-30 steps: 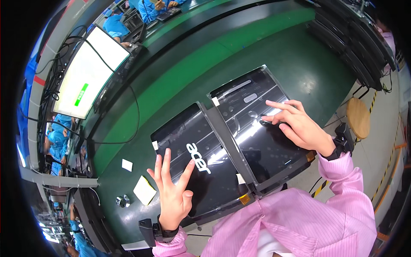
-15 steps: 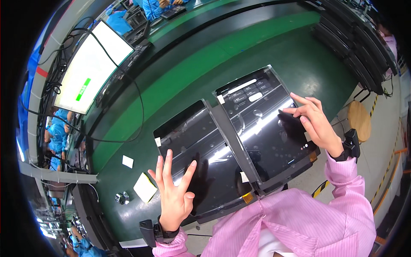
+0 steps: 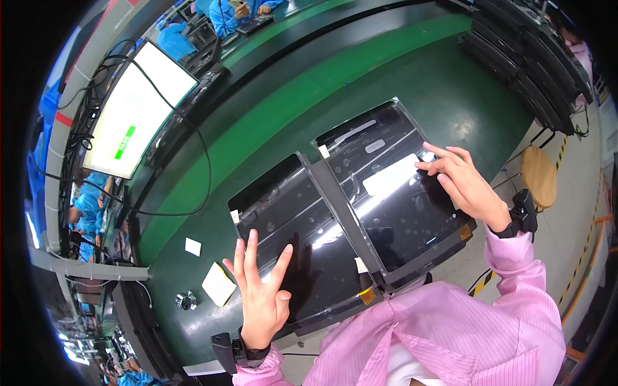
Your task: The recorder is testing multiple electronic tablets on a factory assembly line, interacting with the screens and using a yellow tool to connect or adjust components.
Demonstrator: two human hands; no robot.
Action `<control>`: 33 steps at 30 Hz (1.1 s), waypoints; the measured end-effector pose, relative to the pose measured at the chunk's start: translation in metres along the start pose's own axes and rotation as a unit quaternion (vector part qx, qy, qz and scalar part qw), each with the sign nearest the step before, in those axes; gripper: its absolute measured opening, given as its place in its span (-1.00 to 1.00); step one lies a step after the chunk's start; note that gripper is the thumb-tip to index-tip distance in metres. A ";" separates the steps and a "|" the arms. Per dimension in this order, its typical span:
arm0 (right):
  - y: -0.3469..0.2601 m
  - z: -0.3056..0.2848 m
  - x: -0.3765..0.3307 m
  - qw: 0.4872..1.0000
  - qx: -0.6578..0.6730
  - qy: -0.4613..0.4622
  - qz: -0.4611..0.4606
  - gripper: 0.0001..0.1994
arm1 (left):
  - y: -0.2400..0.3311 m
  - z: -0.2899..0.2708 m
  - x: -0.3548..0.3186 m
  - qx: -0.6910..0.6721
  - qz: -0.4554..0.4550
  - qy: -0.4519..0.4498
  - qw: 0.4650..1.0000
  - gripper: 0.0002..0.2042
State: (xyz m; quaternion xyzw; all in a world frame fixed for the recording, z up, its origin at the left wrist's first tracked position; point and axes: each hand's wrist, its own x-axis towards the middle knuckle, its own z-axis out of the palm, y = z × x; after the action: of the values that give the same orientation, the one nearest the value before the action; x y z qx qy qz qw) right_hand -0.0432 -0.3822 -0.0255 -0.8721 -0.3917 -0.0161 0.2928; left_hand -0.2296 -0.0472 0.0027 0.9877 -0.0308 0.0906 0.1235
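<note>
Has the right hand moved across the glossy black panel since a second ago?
Yes: the right hand slid from mid-panel toward the right glossy black panel's far right edge.

One view only: a head-worn fisheye camera is looking steeply down from above the person's chest onto the green desk (image 3: pixel 412 83), so no second view is sharing anything with it. It is sitting close over the near desk edge, where two black panels (image 3: pixel 386 193) are filling the middle and the left hand (image 3: pixel 261 299) and right hand (image 3: pixel 463 183) are coming in from below. It is facing toward the far desk edge, which is bending up left past a lit monitor (image 3: pixel 138 119).
</note>
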 end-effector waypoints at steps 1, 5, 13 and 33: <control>0.000 -0.003 -0.002 0.999 0.024 0.021 0.010 -0.85 | -0.002 -0.002 -0.002 -0.002 -0.015 0.014 1.000 -0.41; 0.027 0.009 -0.026 0.960 0.208 0.159 0.101 -0.62 | -0.034 0.000 -0.024 -0.125 -0.111 0.111 0.980 -0.38; 0.019 0.044 -0.038 0.825 0.517 0.064 0.218 -0.37 | -0.039 0.062 -0.042 -0.519 -0.319 0.100 0.787 -0.33; -0.113 0.080 -0.047 0.984 -0.008 -0.060 -0.165 -0.54 | 0.058 0.085 -0.048 0.127 0.269 0.227 0.928 -0.75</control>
State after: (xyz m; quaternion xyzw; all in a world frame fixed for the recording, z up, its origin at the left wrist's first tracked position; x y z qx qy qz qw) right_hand -0.1699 -0.3133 -0.0473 -0.7971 -0.5473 -0.0150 0.2548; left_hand -0.2672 -0.1227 -0.0737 0.9031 -0.2544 0.3449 -0.0287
